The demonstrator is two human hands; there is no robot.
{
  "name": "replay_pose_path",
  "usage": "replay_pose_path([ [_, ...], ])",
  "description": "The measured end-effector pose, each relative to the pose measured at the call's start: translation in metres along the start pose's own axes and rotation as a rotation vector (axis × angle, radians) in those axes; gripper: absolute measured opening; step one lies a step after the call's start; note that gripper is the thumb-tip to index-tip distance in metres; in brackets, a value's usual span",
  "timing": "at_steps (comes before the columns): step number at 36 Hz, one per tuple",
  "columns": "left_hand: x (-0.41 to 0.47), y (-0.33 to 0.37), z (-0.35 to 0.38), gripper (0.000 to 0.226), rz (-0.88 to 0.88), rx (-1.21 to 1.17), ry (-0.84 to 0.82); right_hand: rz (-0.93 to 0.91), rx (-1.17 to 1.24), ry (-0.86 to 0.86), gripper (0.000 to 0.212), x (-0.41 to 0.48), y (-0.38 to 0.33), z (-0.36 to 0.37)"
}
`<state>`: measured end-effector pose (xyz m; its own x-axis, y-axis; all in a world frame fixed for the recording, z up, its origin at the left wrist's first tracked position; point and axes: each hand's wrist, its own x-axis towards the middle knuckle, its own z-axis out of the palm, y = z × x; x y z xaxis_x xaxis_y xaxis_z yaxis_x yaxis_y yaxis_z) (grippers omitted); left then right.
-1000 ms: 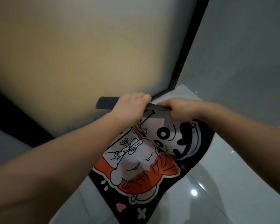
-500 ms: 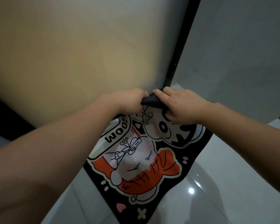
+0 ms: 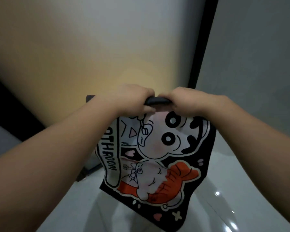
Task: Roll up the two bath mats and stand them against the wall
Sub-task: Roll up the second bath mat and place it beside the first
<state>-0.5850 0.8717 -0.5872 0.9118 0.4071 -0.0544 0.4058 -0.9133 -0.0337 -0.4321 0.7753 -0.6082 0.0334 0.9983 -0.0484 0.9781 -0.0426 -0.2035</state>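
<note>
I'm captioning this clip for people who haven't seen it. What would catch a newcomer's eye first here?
The bath mat at centre: black, with bright cartoon figures, an orange fish tail and the word BATHROOM, hanging down over the glossy white floor. Next, the left hand and right hand, close together at its top edge, gripping a small dark roll. Behind them glows a yellowish frosted panel.

One bath mat (image 3: 157, 158) in view, black-edged with cartoon print, though the task names two. Two bare hands, left hand (image 3: 132, 99) and right hand (image 3: 187, 101), each closed on the mat's rolled top edge, plus two forearms. One frosted panel (image 3: 90, 47), one dark vertical frame strip (image 3: 203, 41), one grey wall (image 3: 258, 56) and one glossy white floor (image 3: 241, 190); on the print, two cartoon figures and the single word BATHROOM, partly covered.
</note>
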Motion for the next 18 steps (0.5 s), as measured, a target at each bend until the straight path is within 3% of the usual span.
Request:
replay_pose_path([
  [3, -0.019, -0.006, -0.001, 0.029, -0.110, -0.111, -0.080, -0.061, -0.153, 0.104, 0.039, -0.004, -0.008, 0.012],
  [6, -0.032, -0.007, 0.013, 0.026, -0.207, -0.196, -0.149, -0.134, -0.232, 0.131, 0.042, -0.010, -0.014, 0.027],
  [11, -0.032, 0.007, 0.058, 0.020, -0.232, -0.089, 0.088, -0.167, -0.461, 0.146, 0.049, -0.015, -0.008, 0.049],
  [14, -0.031, 0.016, 0.081, 0.020, -0.190, 0.022, 0.256, -0.116, -0.352, 0.076, 0.053, -0.023, -0.003, 0.046],
  [18, -0.029, 0.024, 0.100, 0.021, -0.087, 0.074, 0.312, 0.022, -0.076, -0.123, 0.025, -0.022, -0.003, 0.039],
])
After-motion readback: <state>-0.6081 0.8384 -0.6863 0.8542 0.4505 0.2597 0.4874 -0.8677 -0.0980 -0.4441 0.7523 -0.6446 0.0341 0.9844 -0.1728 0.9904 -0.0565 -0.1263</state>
